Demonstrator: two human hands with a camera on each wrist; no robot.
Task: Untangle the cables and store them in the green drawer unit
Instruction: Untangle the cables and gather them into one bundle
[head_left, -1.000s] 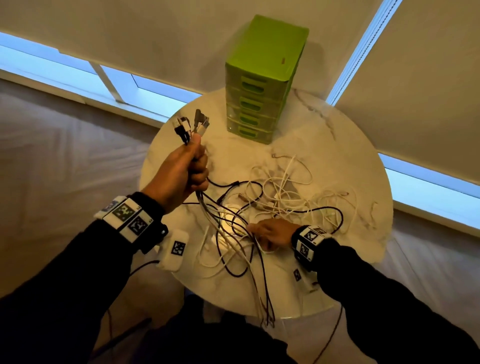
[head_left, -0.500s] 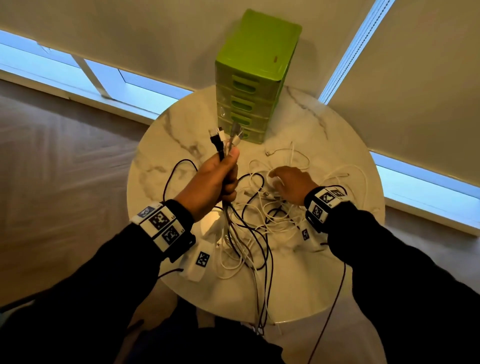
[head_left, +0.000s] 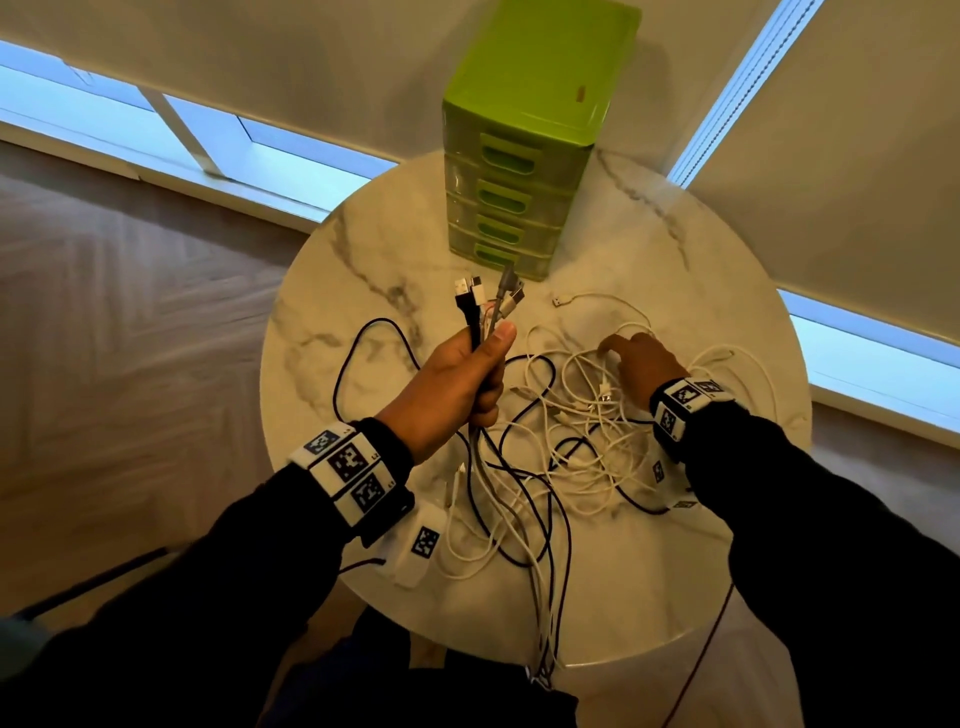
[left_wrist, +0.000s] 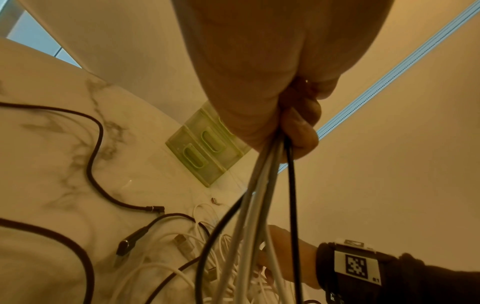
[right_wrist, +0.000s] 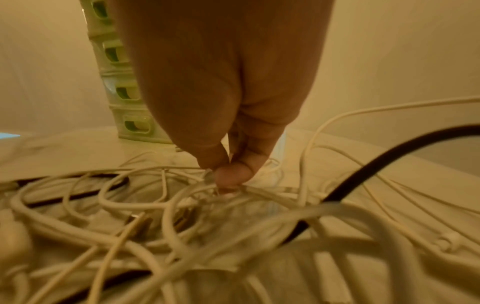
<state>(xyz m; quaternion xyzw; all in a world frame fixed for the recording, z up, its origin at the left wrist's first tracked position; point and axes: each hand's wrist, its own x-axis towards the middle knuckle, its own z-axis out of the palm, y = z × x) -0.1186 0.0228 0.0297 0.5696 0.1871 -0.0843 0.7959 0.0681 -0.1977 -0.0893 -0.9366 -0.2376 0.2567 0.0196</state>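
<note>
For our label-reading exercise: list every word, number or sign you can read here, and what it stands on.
Left wristband: coded squares, tiny print unreadable.
Right wristband: coded square, corner print too blurred.
Green drawer unit: small top sticker, unreadable.
Table tag: coded square only.

Black long sleeves (head_left: 831, 545) cover both arms; each wrist wears a white band (head_left: 353, 473) printed with square black-and-white markers.

Dim, warm yellow cast in all 3 views. Cool daylight leaks thru gaps below the blinds (head_left: 857, 156). Soft shadow behind the green drawer unit (head_left: 524, 135). Head view sharp mid-frame, wide-angle bend at edges. Right wrist view: near cables (right_wrist: 233, 236) blurred, hazy. Left wrist view: foreground cables soft, worktop (left_wrist: 52, 144) fairly clear.
</note>
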